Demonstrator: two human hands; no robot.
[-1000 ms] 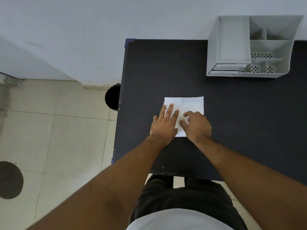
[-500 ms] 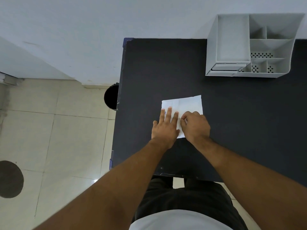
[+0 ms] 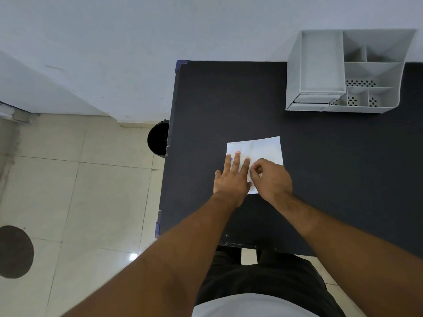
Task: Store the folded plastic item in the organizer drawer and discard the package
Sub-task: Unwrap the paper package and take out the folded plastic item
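Left hand (image 3: 231,177) flat, fingers spread, pinning the package (image 3: 261,149); right hand (image 3: 271,178) fingers pinch its edge. Peel slowly beside the left fingertips, keeping it pinned.

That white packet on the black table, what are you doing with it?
A person is working on the white packet, which lies flat on the black table. The left hand presses it down with fingers spread, while the right hand pinches at its middle, probably to open it. The grey organizer sits at the far right of the table, its drawer shut. A black bin waits on the floor beside the table.
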